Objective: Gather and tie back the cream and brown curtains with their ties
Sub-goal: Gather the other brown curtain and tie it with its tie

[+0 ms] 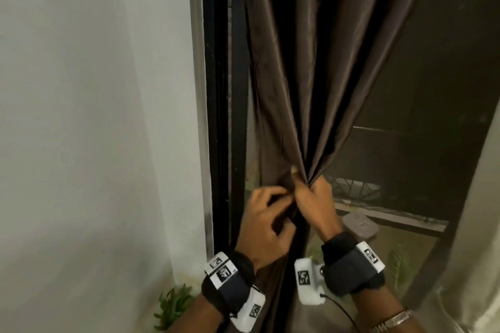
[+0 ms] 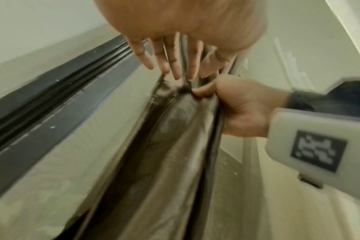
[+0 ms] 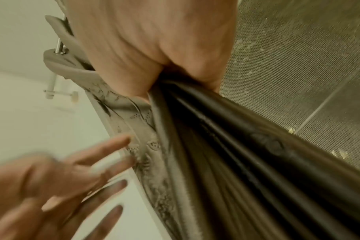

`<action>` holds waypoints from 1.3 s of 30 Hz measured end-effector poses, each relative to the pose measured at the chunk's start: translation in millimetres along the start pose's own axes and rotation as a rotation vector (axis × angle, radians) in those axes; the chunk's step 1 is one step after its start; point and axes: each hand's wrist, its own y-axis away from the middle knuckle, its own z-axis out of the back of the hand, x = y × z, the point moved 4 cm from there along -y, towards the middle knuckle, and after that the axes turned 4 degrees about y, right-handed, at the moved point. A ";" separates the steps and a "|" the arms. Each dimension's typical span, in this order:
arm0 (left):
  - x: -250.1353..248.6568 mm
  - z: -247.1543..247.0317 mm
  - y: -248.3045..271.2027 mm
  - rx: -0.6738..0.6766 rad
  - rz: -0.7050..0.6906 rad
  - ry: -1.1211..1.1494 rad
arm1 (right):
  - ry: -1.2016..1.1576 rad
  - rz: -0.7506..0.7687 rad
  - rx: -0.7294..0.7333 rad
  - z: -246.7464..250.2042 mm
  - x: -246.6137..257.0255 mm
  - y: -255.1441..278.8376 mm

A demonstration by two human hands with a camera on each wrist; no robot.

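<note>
The brown curtain (image 1: 297,89) hangs in front of a dark window, with its folds drawn together low down. My right hand (image 1: 307,188) grips the gathered folds in a fist, thumb up; in the right wrist view the brown curtain (image 3: 216,146) runs out of that right hand (image 3: 154,56). My left hand (image 1: 270,203) is just left of it. Its fingers (image 2: 175,65) are stretched out and their tips touch the brown curtain (image 2: 170,146) beside the right hand (image 2: 242,105). A cream curtain (image 1: 81,116) hangs at the left. Patterned cream fabric (image 3: 146,146) lies against the brown folds. I see no tie.
A black window frame (image 1: 219,116) stands between the cream and brown curtains. Mesh screen (image 3: 298,65) lies behind the brown folds. A green plant (image 1: 173,303) sits low at the left. More pale curtain (image 1: 473,224) hangs at the right. A metal bracket (image 3: 51,91) is on the wall.
</note>
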 end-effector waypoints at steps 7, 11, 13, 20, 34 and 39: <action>102.6 30.6 45.6 0.043 0.700 0.216 | 0.117 -0.008 0.096 -1.4 -25.7 2.7; 119.1 -3.0 79.4 0.377 0.686 0.188 | 0.029 -0.105 0.223 -30.3 -55.6 23.1; 121.1 -15.6 91.5 0.369 0.668 0.174 | 0.012 -0.122 0.307 -44.0 -68.2 35.5; 137.0 -28.1 102.3 0.218 0.747 0.105 | 0.030 -0.096 0.366 -36.8 -81.2 43.7; 102.9 -66.2 92.0 0.363 0.849 0.329 | 0.114 -0.155 0.565 -77.1 -117.4 98.0; 118.1 -75.1 104.1 0.235 0.932 0.378 | 0.312 -0.052 0.431 -74.0 -132.5 129.2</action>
